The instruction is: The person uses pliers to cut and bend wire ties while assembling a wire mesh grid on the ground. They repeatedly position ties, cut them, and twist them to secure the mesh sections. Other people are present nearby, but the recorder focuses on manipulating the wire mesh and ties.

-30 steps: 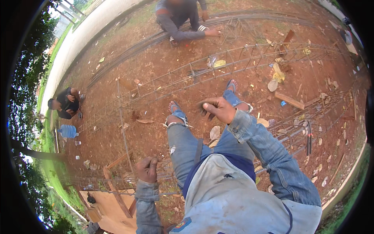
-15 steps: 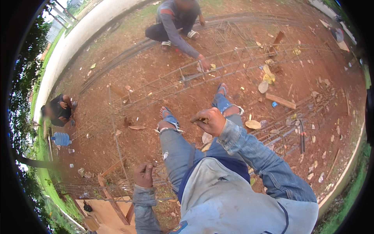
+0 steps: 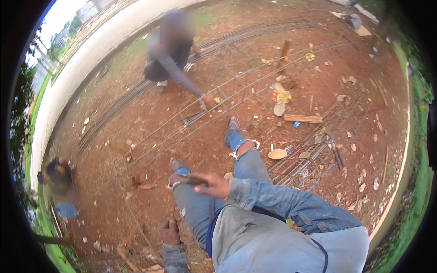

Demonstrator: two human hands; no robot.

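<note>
My left hand (image 3: 170, 232) is curled into a fist beside my left thigh, near thin steel rods; whatever it may hold is hidden. My right hand (image 3: 215, 185) is above my lap, over the left thigh. Its fingers look stretched out to the left, somewhat blurred, and I see nothing in them. Beyond my feet a long rebar cage (image 3: 256, 83) runs diagonally across the soil. Another person's hand (image 3: 208, 102) reaches down to that cage from the far side. To my right a second bundle of rebar frames (image 3: 304, 169) lies near a tool with two dark handles (image 3: 339, 159).
A wooden block (image 3: 303, 118) and dry leaves (image 3: 277, 154) lie on the soil ahead. Long loose bars (image 3: 116, 113) stretch behind the crouching co-worker (image 3: 169, 52). Far left, another person (image 3: 59, 175) is near a blue water jug (image 3: 66, 209). A pale kerb (image 3: 395, 184) borders the right side.
My right hand has dropped toward my lap and left, its fingers going from curled to stretched. My left hand stays in a fist. The view has shifted; the co-worker still reaches to the cage.
</note>
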